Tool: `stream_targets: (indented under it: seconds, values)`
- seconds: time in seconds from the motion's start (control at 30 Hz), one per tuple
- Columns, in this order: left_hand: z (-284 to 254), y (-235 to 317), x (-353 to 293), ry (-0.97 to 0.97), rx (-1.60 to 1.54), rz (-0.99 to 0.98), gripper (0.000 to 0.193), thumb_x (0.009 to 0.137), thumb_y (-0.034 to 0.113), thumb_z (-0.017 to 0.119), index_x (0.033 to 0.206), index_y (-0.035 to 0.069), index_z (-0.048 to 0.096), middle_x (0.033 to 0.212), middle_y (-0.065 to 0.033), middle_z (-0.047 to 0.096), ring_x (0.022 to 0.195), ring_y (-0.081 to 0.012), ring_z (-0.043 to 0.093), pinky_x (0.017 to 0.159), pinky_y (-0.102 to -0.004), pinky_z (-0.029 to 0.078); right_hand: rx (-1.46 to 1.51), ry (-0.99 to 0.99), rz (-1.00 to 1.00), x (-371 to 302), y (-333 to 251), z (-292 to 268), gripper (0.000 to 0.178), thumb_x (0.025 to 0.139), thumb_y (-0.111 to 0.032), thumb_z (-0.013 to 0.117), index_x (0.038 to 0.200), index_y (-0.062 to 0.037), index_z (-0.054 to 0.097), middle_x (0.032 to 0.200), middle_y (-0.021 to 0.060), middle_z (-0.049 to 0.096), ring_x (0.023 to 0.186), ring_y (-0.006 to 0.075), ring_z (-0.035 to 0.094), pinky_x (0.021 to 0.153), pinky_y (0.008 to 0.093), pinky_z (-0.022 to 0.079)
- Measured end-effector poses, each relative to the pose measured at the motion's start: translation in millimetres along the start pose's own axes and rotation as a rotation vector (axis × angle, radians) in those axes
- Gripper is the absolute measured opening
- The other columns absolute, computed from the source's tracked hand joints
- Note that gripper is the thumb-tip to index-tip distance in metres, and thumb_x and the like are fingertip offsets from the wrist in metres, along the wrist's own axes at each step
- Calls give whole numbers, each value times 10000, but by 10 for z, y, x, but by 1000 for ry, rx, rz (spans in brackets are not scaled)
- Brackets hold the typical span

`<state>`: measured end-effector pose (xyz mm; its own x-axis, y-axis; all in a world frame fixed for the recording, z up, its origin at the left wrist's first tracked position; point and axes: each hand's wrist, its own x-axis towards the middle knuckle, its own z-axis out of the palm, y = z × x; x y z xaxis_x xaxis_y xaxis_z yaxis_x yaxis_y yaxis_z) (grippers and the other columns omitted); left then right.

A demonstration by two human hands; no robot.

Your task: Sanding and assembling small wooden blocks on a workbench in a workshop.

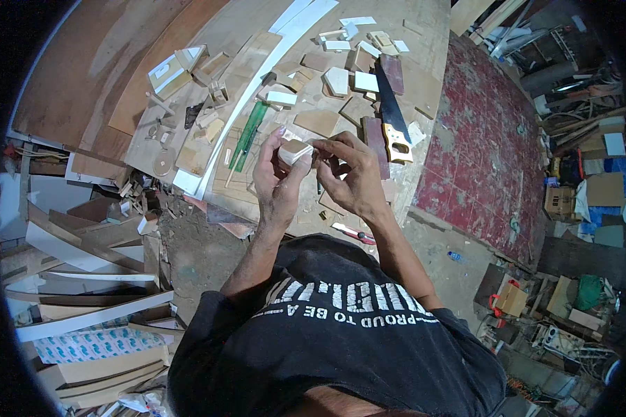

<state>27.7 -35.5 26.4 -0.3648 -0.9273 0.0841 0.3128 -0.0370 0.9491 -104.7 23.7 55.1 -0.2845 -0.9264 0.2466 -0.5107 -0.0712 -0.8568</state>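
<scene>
Over the near edge of the workbench (313,219), my left hand (278,191) is closed around a small block (297,147) with a brown top and white edges. My right hand (358,181) is at the block's right side, thumb and fingers drawn together in a pinch. Something small and dark shows at those fingertips, too little of it to name. Left of my left hand lies a green ruler (249,139) beside a thin wooden stick (229,169). A handsaw (389,104) with a pale wooden handle rests beyond my right hand, alongside a dark red strip (375,144).
Wood offcuts (336,81) and small box-like pieces (177,69) are scattered across the bench. A red utility knife (353,233) lies close to my body. Stacked boards (97,316) fill the lower left. A red panel (483,153) stretches along the right, with clutter beyond.
</scene>
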Motion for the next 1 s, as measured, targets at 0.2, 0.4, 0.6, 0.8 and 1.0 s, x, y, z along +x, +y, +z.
stream_targets:
  seconds: [0.2,0.4,0.6,0.8,1.0]
  values:
    - [-65,-83,-3,39,-289,-214,507,866,32,628,1335,-24,442,1172,-89,571,1058,-148,561,885,-287,476,194,71,16,-46,109,-111,364,784,-6,620,1147,17,638,885,82,581,760,125,570,625,255,491]
    - [-113,53,16,1,-432,-414,498,881,108,585,1347,-16,460,1224,-144,570,1073,-230,586,916,-367,477,528,139,178,-113,302,-313,441,819,-36,636,1255,-9,574,1092,78,568,970,154,556,812,306,508]
    - [-97,105,28,-86,-485,-406,540,867,134,578,1361,-31,439,1243,-170,562,1117,-257,574,946,-385,473,605,34,180,-205,131,-236,583,816,-58,712,1350,-29,478,1279,115,530,1119,179,525,936,316,463]
    - [-60,132,5,-154,-521,-385,575,849,139,584,1367,-50,421,1259,-191,543,1173,-277,546,1006,-389,437,614,39,108,-241,65,-214,537,814,-58,715,1307,1,511,1218,109,559,1071,174,556,923,303,457]
    - [-30,198,-8,-215,-627,-382,585,838,135,569,1378,-38,424,1242,-129,555,1152,-230,546,1010,-381,421,427,133,-91,-288,-20,-182,499,792,-33,727,1253,15,545,1127,123,585,991,168,568,838,299,484]
